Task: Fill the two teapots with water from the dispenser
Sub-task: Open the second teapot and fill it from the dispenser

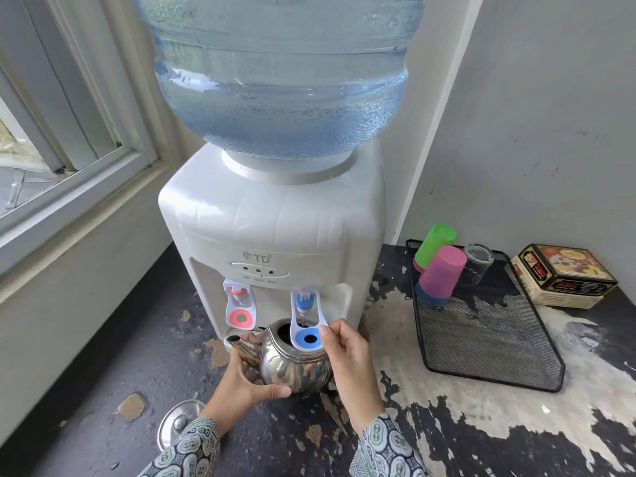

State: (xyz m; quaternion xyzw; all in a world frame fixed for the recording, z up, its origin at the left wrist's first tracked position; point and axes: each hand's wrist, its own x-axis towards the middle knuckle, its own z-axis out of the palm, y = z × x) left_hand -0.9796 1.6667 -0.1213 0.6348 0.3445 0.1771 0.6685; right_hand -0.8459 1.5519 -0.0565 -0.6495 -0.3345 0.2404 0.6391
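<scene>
The left hand (241,380) is gripping the teapot (292,368); right hand (347,359) fingers (328,333) are pinching the blue lever (307,333), which is hiding the water stream.

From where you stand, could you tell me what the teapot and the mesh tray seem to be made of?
Teapot: apparently polished steel; its silvery, mirror-like body reflects the surroundings. Mesh tray: likely black-coated wire mesh; the countertop shows through its fine grid.

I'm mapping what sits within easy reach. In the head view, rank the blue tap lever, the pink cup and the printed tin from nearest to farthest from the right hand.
1. Blue tap lever: touching the right hand, whose fingers pull it over the teapot.
2. Pink cup: upside down on the mesh tray, to the right and farther back.
3. Printed tin: beyond the tray's far right edge, by the wall.
</scene>
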